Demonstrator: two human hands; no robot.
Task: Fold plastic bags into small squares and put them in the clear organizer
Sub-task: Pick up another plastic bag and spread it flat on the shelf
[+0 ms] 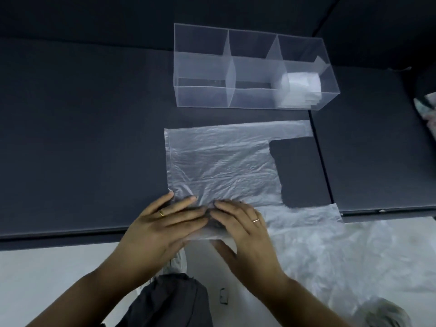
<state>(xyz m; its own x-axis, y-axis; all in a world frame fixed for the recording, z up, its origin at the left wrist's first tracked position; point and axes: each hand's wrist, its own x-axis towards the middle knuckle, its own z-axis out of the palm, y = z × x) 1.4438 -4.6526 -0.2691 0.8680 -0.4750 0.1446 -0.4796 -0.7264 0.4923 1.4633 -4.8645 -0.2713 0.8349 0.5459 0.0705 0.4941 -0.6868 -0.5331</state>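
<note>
Bag (pixel 221 161) lies flat beyond my hands, handles off past the right hand (pixel 245 230), spread for its first fold. I press left hand (pixel 162 227) and right, fingers flat and unclenched, on its near edge. One organizer (pixel 247 67) farther out: six cells, folded squares (pixel 304 87) in one.

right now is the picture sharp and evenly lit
Head view: dim, flat light; the organizer and bag are fairly sharp, the folded bags inside look smeared, the hands slightly soft; wide-angle lens bends the edges.
</note>
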